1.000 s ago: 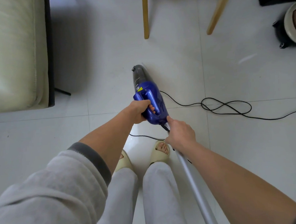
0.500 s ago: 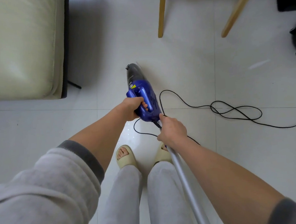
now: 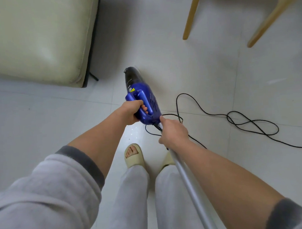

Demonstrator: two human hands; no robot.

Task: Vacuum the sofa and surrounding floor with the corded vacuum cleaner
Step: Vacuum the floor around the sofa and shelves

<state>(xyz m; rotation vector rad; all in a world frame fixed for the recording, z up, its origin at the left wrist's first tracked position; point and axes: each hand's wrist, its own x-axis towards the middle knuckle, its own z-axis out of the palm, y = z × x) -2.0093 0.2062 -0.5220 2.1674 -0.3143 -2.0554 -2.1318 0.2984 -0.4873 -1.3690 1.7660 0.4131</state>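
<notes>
So the left hand (image 3: 132, 112) is wrapped around the loop handle of the blue vacuum cleaner (image 3: 144, 100), and the right hand (image 3: 173, 134) is closed around the top of the silver tube (image 3: 193, 190), right where it meets the motor body. Odd setup: the tube runs back past the right leg toward the bottom edge of the view, and the dark dust-cup end points forward over the tiles. Can't tell whether that end touches the floor (image 3: 206, 78), since the body hides it.

What changed over the last second: the sofa (image 3: 34, 36) now fills much more of the top-left corner, and the wooden legs (image 3: 191, 13) sit further right and lower. The vacuum cleaner is nearer the sofa's front corner but still well apart from it, out on open tile. The grips look the same throughout. The cord (image 3: 251, 123) trails in loose loops off to the right edge, and the loop by the right hand has shifted with the move.

My read is they're working the floor up toward the sofa. I'd watch the slack just beside the slippers (image 3: 132, 156), easy to tread on.
</notes>
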